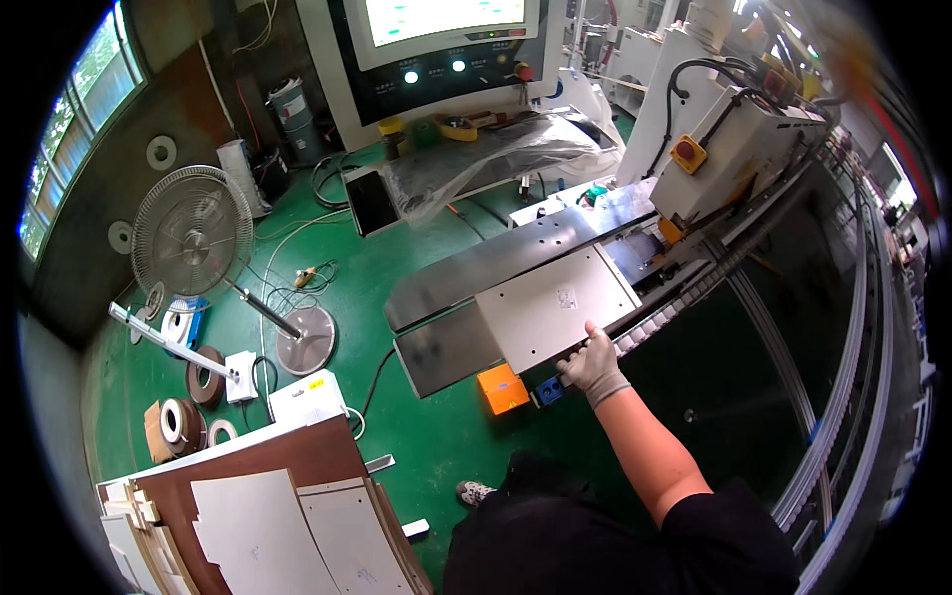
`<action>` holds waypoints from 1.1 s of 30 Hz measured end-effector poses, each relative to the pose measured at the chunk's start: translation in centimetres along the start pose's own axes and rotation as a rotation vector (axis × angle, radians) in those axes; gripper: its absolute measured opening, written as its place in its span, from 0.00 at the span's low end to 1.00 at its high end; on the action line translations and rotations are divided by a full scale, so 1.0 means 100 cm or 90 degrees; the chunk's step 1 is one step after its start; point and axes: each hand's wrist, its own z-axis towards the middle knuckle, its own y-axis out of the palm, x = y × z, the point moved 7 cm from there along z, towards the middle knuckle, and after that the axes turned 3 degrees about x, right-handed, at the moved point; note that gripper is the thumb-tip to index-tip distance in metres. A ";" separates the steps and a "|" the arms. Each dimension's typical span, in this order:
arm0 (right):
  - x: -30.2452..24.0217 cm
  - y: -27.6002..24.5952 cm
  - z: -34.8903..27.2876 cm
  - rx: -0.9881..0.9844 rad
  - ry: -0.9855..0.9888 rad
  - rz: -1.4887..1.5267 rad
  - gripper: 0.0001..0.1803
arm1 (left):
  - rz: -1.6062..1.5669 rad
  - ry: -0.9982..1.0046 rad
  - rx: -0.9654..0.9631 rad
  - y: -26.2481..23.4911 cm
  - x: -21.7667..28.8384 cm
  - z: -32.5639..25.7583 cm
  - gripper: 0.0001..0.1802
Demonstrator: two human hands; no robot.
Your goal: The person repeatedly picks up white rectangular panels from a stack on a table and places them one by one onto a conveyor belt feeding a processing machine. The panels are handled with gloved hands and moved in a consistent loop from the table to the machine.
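Observation:
A pale rectangular panel [540, 312] with small drilled holes and a label lies on the grey metal table [451, 352] of a machine. My right hand [595, 369], in a light glove, is at the panel's near edge, close to its right corner. One finger points up along the edge, and the others look bent against it; their undersides are hidden. The panel's far right end is beside the machine's head [709, 159]. My left hand does not show.
A floor fan [193, 243] stands left. Pale boards [263, 531] lie on a brown-topped stack at lower left. Below the machine table are an orange box [503, 389] and cables. A control cabinet [451, 74] rises behind; a conveyor rail [843, 397] runs along the right.

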 end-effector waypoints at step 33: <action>-0.305 -0.080 0.080 0.119 -0.006 0.058 0.45 | 0.168 0.062 0.059 0.095 0.030 -0.132 0.37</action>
